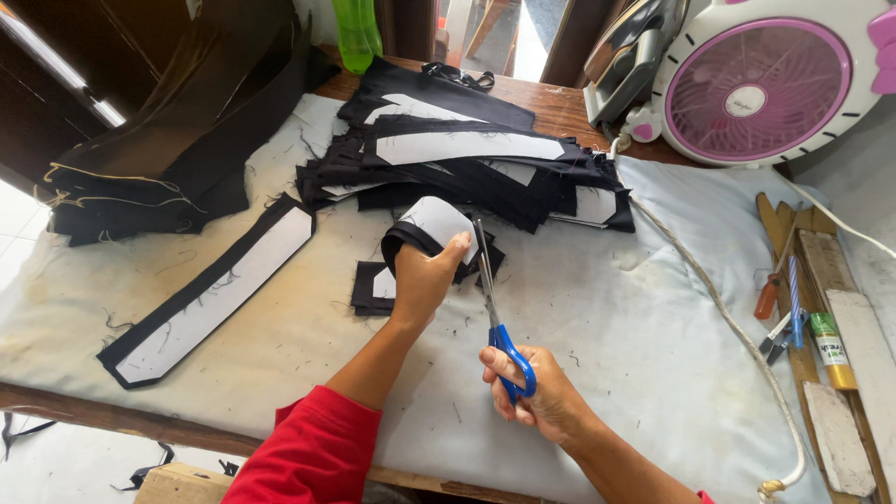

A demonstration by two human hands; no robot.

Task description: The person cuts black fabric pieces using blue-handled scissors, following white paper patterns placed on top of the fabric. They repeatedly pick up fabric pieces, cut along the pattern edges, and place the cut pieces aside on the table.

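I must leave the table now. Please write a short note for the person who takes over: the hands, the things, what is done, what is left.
Left hand holds a black fabric piece with white paper backing, curled up off the padded table.
Right hand holds blue-handled scissors, blades at the piece's edge.
Done, it seems: a stack of backed pieces behind, one long strip at left.
Left: this piece's cut; a small piece lies below it.

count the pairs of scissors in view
1: the blue-handled scissors in the right hand, blades by the black-and-white piece held in the left hand. Tools at the table's right edge look different; others may be hidden under fabric.
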